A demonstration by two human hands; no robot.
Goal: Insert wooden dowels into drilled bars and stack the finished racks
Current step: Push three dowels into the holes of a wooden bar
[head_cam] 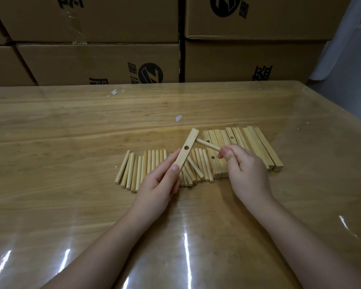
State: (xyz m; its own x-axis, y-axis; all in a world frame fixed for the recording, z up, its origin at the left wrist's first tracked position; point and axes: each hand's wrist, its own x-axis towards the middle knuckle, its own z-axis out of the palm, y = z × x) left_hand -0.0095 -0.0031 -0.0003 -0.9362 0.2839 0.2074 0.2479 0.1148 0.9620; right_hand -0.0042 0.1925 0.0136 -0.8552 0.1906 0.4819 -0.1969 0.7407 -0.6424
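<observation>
My left hand (161, 180) grips the lower end of a drilled wooden bar (188, 148), holding it tilted above the table with one hole facing me. My right hand (246, 172) pinches a dowel (207, 144) whose far tip meets the bar's right side near its upper end. Beneath the hands lies a row of several loose dowels (138, 170). A batch of several drilled bars (248, 142) lies side by side to the right.
The work lies on a wooden table under a glossy clear cover (71, 142). Stacked cardboard boxes (100, 63) form a wall along the table's far edge. Small white scraps (178, 118) sit on the cover beyond the parts.
</observation>
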